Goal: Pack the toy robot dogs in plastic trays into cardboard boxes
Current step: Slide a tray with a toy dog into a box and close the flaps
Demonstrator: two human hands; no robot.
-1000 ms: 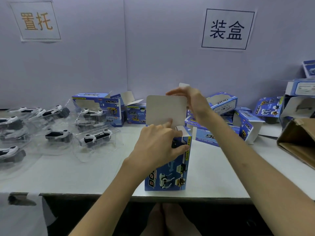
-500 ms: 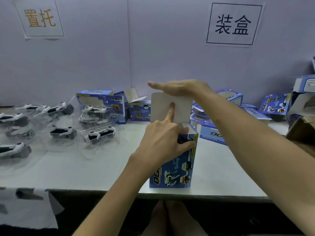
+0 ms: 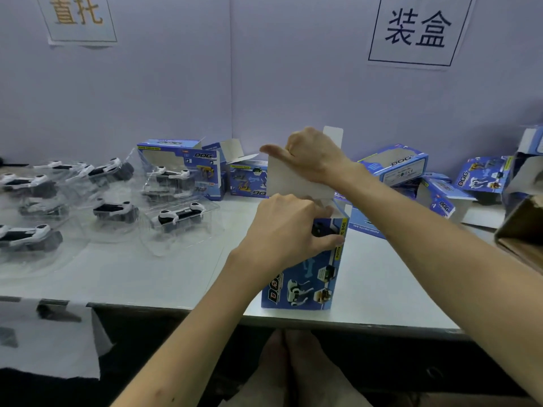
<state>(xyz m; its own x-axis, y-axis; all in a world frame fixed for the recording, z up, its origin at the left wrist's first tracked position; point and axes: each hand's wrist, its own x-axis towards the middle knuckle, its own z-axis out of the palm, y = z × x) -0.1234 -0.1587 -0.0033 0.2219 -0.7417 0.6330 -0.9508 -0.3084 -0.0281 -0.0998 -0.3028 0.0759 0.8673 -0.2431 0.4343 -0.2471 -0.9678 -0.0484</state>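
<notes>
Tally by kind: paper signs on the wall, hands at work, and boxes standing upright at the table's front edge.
Wall signs: 2
Hands, left hand and right hand: 2
Upright box at the front edge: 1
Total: 5

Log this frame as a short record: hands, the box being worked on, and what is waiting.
box: upright at front edge of table, top not yet closed
left hand: grips box's upper part
right hand: holds top flap
trays: several with toy dogs, at left
other boxes: open, along back wall
carton: brown, far right
</notes>
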